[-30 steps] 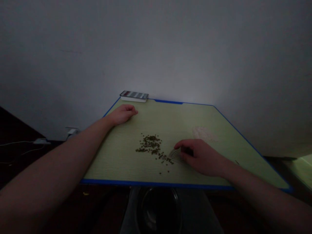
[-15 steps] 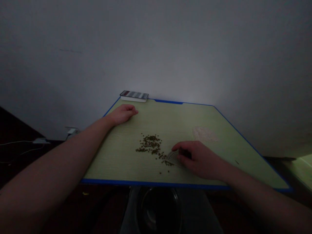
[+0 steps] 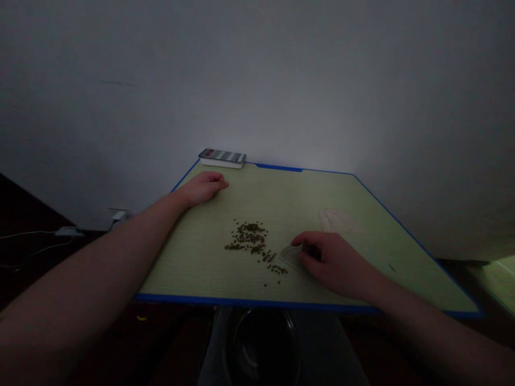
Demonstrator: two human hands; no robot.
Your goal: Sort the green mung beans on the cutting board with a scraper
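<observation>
A loose heap of small dark green beans point(image 3: 250, 239) lies on the pale green table point(image 3: 209, 257), with a trail of stray beans running toward the front right. My right hand point(image 3: 336, 261) rests just right of that trail, fingers closed on a small clear flat plastic piece point(image 3: 290, 255) whose edge touches the table near the beans. My left hand point(image 3: 204, 187) lies at the table's far left corner with its fingers curled loosely, holding nothing that I can see.
A striped flat box point(image 3: 222, 157) sits at the far left edge against the wall. A faint whitish patch point(image 3: 337, 219) marks the table's right half. Below the front blue edge stands a dark round bowl point(image 3: 263, 346). Cables lie on the floor at left.
My right hand with the clear piece slid left toward the bean trail, then drew back a little to the right. The left hand has stayed put.
</observation>
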